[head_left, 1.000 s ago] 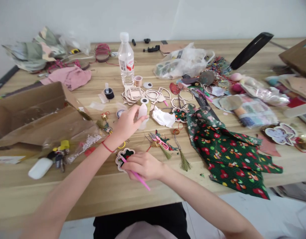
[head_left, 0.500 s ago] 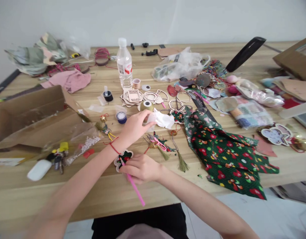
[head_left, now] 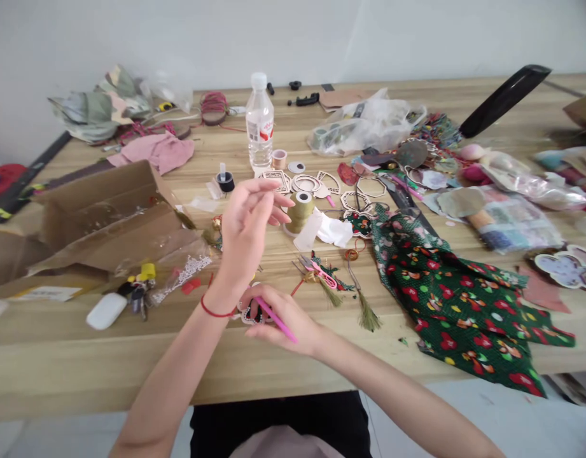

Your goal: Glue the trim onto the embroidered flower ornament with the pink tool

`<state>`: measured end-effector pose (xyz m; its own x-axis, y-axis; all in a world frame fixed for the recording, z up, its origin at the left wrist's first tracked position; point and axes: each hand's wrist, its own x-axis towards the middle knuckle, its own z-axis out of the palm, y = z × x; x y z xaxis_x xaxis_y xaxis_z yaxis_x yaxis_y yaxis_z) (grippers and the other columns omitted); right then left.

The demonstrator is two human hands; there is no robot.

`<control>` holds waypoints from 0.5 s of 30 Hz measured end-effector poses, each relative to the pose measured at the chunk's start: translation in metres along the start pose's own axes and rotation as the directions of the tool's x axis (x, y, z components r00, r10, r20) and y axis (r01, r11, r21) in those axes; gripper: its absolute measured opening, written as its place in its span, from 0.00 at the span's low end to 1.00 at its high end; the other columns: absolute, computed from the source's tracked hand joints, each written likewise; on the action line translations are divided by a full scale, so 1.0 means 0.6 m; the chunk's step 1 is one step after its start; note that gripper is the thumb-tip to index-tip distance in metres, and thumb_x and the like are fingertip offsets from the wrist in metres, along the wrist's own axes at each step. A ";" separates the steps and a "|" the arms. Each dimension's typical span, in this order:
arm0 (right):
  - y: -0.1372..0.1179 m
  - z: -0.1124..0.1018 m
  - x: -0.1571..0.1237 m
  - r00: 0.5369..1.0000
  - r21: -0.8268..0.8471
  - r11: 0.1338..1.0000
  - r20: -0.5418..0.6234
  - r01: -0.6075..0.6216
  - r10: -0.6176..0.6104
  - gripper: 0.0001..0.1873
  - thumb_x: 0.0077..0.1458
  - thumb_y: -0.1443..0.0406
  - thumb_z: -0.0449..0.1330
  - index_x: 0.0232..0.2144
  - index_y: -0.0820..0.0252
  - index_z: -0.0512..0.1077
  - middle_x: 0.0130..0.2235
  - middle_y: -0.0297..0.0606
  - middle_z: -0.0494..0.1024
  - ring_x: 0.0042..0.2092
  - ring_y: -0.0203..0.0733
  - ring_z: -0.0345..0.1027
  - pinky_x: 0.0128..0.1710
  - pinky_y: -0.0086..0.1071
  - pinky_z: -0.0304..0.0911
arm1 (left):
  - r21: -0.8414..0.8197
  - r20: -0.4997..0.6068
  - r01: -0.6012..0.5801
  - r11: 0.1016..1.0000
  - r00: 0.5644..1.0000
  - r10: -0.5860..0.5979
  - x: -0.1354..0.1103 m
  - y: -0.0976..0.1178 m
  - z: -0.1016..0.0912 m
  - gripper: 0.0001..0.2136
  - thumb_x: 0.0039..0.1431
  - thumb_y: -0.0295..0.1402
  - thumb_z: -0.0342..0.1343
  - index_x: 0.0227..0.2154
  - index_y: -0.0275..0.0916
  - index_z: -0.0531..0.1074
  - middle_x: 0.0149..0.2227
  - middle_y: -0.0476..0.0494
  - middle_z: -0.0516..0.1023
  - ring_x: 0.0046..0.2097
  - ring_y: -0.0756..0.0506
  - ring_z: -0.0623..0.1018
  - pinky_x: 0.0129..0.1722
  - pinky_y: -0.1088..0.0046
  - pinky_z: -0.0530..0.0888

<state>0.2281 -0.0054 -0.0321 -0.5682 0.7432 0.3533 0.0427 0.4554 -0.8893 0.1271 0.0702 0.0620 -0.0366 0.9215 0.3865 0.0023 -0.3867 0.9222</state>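
Note:
My left hand (head_left: 252, 219) is raised over the table with its fingers apart and nothing in them. Just right of it stand a spool of olive thread (head_left: 299, 216) and a crumpled white tissue (head_left: 334, 230). In my right hand (head_left: 290, 315) is a slim pink pen (head_left: 278, 321), lying across the fingers. Under these fingers a wooden ornament (head_left: 249, 315) with a pearl-edged, dark green centre lies on the table, mostly hidden by both my hands. To the right are pink-handled scissors (head_left: 324, 275) and an olive tassel (head_left: 369, 317).
Green floral cloth (head_left: 455, 305) spreads over the table's right front edge. At left are an open cardboard box (head_left: 106, 210) and a white case (head_left: 106, 310). A water bottle (head_left: 259, 124) stands behind the wooden frames (head_left: 306, 183). Pearl beads (head_left: 190, 270) lie at left.
My left hand has lifted away from the white tissue, its fingers now spread. The pink pen has turned up across my right hand. The view has swung to the left.

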 end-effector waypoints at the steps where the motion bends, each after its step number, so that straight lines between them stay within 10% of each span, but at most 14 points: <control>1: -0.004 0.006 0.000 0.999 0.112 0.992 0.008 -0.050 0.050 0.27 0.52 0.47 0.65 0.45 0.59 0.67 0.37 0.38 0.77 0.33 0.38 0.72 0.32 0.30 0.69 | 0.035 -0.030 -0.063 0.997 0.998 0.064 -0.007 0.004 0.008 0.04 0.67 0.30 0.49 0.41 0.41 0.68 0.34 0.49 0.78 0.31 0.53 0.77 0.34 0.74 0.75; 6: -0.004 0.020 -0.012 0.985 0.481 0.864 -0.005 -0.149 0.173 0.29 0.46 0.47 0.70 0.43 0.59 0.71 0.38 0.39 0.78 0.40 0.43 0.74 0.37 0.34 0.73 | 0.002 0.090 -0.302 0.953 0.949 0.301 -0.047 0.014 0.060 0.07 0.66 0.27 0.49 0.44 0.40 0.68 0.37 0.48 0.77 0.35 0.52 0.77 0.37 0.72 0.75; 15: 0.002 0.008 -0.019 0.990 0.434 0.890 0.055 -0.141 0.129 0.14 0.53 0.53 0.66 0.35 0.56 0.77 0.39 0.39 0.81 0.46 0.49 0.76 0.52 0.43 0.71 | -0.253 0.087 -0.110 0.961 0.987 0.136 -0.063 0.030 0.061 0.06 0.66 0.25 0.49 0.40 0.40 0.70 0.33 0.50 0.77 0.28 0.55 0.76 0.30 0.78 0.75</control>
<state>0.2308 -0.0155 -0.0384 -0.6025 0.7676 0.2185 -0.2387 0.0880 -0.9671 0.1648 0.0297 0.0646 0.0507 0.8601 0.5076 -0.2464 -0.4817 0.8410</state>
